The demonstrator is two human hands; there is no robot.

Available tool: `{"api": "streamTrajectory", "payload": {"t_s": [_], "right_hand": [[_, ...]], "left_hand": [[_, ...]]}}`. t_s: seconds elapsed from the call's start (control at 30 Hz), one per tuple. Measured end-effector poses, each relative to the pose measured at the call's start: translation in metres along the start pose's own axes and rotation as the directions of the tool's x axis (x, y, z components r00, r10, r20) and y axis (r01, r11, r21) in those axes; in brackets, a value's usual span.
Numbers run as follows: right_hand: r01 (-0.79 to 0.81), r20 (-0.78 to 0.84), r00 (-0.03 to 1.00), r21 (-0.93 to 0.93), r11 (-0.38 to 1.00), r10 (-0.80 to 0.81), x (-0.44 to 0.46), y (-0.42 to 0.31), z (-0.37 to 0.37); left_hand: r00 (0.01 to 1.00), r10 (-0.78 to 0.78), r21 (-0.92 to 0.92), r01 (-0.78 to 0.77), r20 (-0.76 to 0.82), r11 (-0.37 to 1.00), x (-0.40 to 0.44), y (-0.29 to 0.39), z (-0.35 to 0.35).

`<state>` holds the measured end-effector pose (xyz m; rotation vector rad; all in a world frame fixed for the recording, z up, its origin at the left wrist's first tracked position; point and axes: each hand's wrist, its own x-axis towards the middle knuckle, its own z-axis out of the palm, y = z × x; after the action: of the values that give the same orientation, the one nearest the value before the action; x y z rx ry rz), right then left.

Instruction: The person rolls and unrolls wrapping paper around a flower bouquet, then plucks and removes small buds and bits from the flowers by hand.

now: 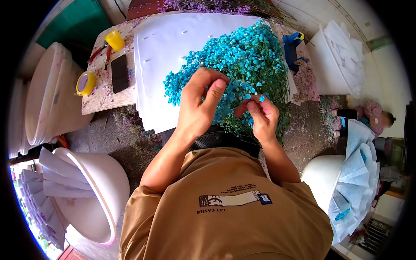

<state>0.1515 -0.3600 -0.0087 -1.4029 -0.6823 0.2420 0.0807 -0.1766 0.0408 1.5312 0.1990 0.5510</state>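
A large heap of small blue flowers (242,47) on green stems lies over white paper sheets (160,43) on the table. My left hand (201,99) is over the front left of the heap, its fingers curled and its thumb near the index finger; whatever they pinch is too small to name. To its right, my right hand (263,115) has thumb and fingers pinched together on a blue flower sprig (261,99), in front of the green stems. A small reddish patch shows beside its fingertips.
Yellow tape rolls (86,83), a phone (120,73) and red-handled pliers (107,54) are at the table's left. A blue tape dispenser (293,52) stands at its right. White tubs (102,186) flank me. A person (375,117) is far right.
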Motion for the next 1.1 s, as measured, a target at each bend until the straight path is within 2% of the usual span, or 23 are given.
{"api": "streamTrajectory", "payload": {"t_s": [0.1,0.27,0.33,0.37,0.4,0.47,0.53,0.6,0.63,0.7,0.83,0.87,0.9,1.0,1.07,1.1], "right_hand": [[0.038,0.012,0.999,0.007,0.999,-0.039,-0.002,0.006,0.001],[0.029,0.003,1.0,0.003,1.0,-0.029,-0.007,0.008,0.001],[0.014,0.016,1.0,-0.005,1.0,-0.014,-0.006,0.008,-0.002],[0.012,0.013,1.0,-0.006,1.0,-0.012,-0.005,0.008,-0.003],[0.032,0.01,0.999,0.005,0.999,-0.032,-0.003,0.007,-0.003],[0.052,0.007,0.999,0.018,0.998,-0.052,-0.002,0.005,-0.002],[0.074,-0.05,0.996,-0.033,0.997,-0.076,-0.003,0.003,0.001],[0.077,-0.083,0.993,-0.084,0.993,-0.084,-0.004,0.002,0.006],[0.076,-0.121,0.988,-0.138,0.988,-0.092,-0.005,0.001,0.007],[0.093,-0.089,0.99,-0.184,0.979,-0.111,-0.006,-0.002,0.007],[0.152,-0.028,0.985,-0.3,0.942,-0.168,-0.006,-0.002,0.003],[0.153,-0.029,0.985,-0.3,0.941,-0.169,-0.007,0.002,0.002],[0.178,-0.023,0.98,-0.342,0.923,-0.198,-0.009,0.008,0.0],[0.207,-0.027,0.972,-0.384,0.9,-0.235,-0.01,0.012,-0.001],[0.215,-0.039,0.968,-0.382,0.899,-0.248,-0.01,0.013,0.001],[0.214,-0.039,0.968,-0.378,0.901,-0.246,-0.01,0.015,0.001]], "left_hand": [[0.971,0.211,0.3,-0.235,0.11,0.925,-0.004,-0.002,0.004],[0.969,0.21,0.363,-0.244,0.129,0.899,-0.002,-0.013,0.011],[0.983,0.167,0.204,-0.18,0.083,0.962,-0.002,-0.013,0.009],[0.972,0.233,0.195,-0.234,0.028,0.953,0.0,-0.014,0.009],[0.972,0.233,0.194,-0.234,0.031,0.953,-0.001,-0.012,0.007],[0.949,0.313,0.254,-0.309,0.027,0.916,-0.003,0.002,0.002],[0.907,0.381,0.348,-0.421,0.18,0.838,-0.01,0.004,0.0],[0.922,0.348,0.466,-0.387,0.171,0.796,-0.017,0.013,0.008],[0.922,0.347,0.467,-0.386,0.171,0.795,-0.017,0.011,0.01],[0.929,0.328,0.547,-0.365,0.169,0.753,-0.016,0.002,0.012],[0.927,0.325,0.504,-0.374,0.185,0.779,-0.016,-0.009,0.014],[0.965,0.235,0.314,-0.261,0.121,0.913,-0.018,-0.008,0.016],[0.978,0.182,0.209,-0.2,0.102,0.957,-0.018,-0.008,0.016],[0.995,0.092,-0.073,-0.095,-0.044,0.993,-0.015,-0.014,0.009],[0.99,0.111,-0.013,-0.112,-0.087,0.994,-0.005,-0.008,-0.003],[0.984,0.167,0.076,-0.163,-0.058,0.984,-0.004,-0.002,-0.008]]}}
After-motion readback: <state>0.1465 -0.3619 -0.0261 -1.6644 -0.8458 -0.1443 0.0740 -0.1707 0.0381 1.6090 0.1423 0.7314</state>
